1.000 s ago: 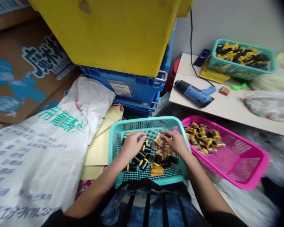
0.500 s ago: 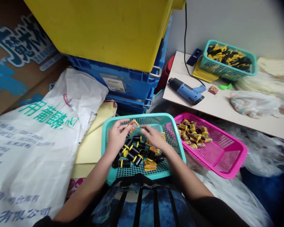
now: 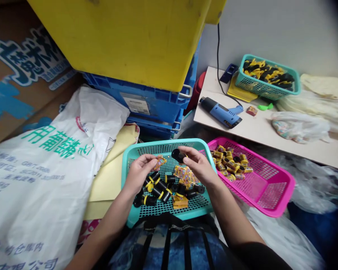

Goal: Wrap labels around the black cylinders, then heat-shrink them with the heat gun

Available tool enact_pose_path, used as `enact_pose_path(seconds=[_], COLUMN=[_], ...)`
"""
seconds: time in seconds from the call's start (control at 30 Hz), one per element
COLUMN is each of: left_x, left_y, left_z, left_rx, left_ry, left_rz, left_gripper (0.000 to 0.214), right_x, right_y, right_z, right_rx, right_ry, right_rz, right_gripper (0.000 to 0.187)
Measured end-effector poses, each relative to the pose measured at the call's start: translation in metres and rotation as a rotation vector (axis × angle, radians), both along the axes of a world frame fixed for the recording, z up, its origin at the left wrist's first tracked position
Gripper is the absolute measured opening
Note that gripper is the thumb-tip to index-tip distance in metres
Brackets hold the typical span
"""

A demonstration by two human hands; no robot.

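Over the left side of a teal plastic basket (image 3: pixel 197 143), my left hand (image 3: pixel 141 170) pinches an orange printed label sleeve (image 3: pixel 159 162) between thumb and fingers. My right hand (image 3: pixel 198 163) grips a small black bottle with a yellow ring (image 3: pixel 178 155), its dark round end turned toward the left hand. The label and the bottle are apart. Below the hands, the basket holds several black bottles with yellow rings (image 3: pixel 157 191) and loose orange labels (image 3: pixel 186 175). A small stack of orange labels (image 3: pixel 180 201) lies near its front.
A pink basket (image 3: pixel 270 195) of labelled yellow bottles (image 3: pixel 228 162) stands at the right. On the table (image 3: pixel 259 138) are a blue heat gun (image 3: pixel 221 112) and another teal basket (image 3: pixel 267 90) of black-and-yellow parts. Stacked blue crates (image 3: pixel 157 105) rise ahead; a white sack (image 3: pixel 39 187) lies left.
My right hand has moved up and right from the label and now holds a black bottle. My left hand keeps the orange label, lowered slightly in view.
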State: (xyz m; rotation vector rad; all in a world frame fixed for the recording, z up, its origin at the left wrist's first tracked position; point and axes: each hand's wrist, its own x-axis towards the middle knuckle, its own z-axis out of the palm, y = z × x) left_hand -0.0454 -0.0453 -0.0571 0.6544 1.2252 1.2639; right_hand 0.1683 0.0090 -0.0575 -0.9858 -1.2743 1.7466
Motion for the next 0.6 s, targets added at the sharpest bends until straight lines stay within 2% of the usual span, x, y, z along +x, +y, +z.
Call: enact_pose_path(seconds=[0.2,0.4,0.6], left_x=[0.007,0.006,0.013], left_y=[-0.002,-0.004,-0.003], left_z=[0.001,0.010,0.018], left_rx=[0.016,0.109,0.146], left_ry=[0.067,0.203,0.339], left_rz=[-0.005,-0.011,-0.030], left_gripper=[0.029,0.024,0.022], right_x=[-0.008,-0.004,-0.007], right_y=[-0.005,-0.004,-0.011], right_z=[0.006,0.008,0.004], right_rx=[0.051,0.169,0.032], right_ry=[0.024,-0.068,-0.107], right_rz=[0.033,0.049,0.017], right_gripper=[0.038,0.033,0.036])
